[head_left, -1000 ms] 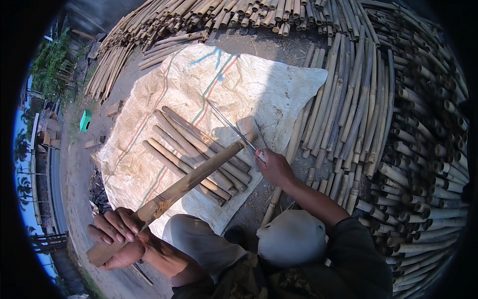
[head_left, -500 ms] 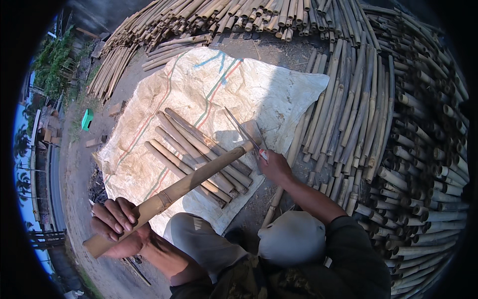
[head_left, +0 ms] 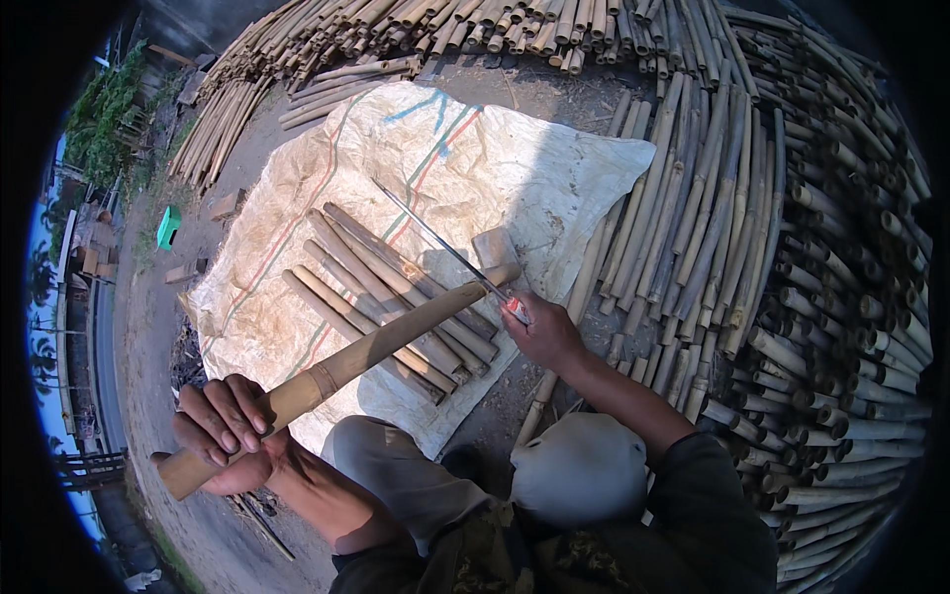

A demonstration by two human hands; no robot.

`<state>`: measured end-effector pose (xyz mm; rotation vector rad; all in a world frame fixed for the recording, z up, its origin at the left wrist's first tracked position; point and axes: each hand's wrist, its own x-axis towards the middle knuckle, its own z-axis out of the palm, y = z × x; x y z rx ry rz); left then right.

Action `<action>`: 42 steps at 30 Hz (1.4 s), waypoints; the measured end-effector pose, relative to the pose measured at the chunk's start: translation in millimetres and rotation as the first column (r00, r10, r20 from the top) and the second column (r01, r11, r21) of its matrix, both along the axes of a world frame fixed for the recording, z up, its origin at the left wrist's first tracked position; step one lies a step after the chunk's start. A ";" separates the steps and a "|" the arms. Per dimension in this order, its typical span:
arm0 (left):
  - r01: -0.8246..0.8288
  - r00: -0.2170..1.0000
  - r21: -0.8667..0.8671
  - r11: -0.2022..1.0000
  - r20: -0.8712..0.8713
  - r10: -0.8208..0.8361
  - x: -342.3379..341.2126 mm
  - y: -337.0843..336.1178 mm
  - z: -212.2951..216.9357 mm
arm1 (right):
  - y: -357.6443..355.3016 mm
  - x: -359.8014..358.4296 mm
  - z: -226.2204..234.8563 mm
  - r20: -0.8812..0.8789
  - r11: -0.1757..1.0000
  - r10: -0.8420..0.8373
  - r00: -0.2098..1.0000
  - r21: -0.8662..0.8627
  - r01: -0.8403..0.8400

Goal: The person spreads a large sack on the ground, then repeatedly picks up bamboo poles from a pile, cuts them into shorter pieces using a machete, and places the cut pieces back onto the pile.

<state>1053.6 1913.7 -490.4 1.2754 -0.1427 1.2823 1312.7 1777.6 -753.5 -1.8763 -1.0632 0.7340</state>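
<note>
My left hand (head_left: 236,436) is wrapped around the near end of a bamboo pole (head_left: 361,356), which slants up to the right across my lap. In my right hand (head_left: 544,332) is a long, thin blade (head_left: 430,233) with a red and white handle; I cannot tell whether it is a saw or a knife. The blade crosses the pole close to its far end. Just beyond that end a wooden block (head_left: 492,247) sits on the pale woven sheet (head_left: 287,218). Several cut bamboo lengths (head_left: 396,287) lie side by side on the sheet, below the raised pole.
Bamboo poles (head_left: 693,208) are stacked on the ground to the right, with a dense pile (head_left: 841,396) beyond them. Another large stack (head_left: 475,30) spans the far side. A green container (head_left: 169,227) stands at the left near some bricks (head_left: 228,205). My knees (head_left: 574,465) are close in front.
The blade has swung, its tip now farther left and away from me, and my right hand has shifted slightly. The pole's near end, in my left hand, has moved slightly left and up.
</note>
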 end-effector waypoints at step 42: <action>-0.945 0.244 -0.168 0.282 -0.935 0.258 8.9 134.6 -319.5 | -152.9 15.4 -81.4 0.232 0.936 -0.145 0.962 -0.282 0.209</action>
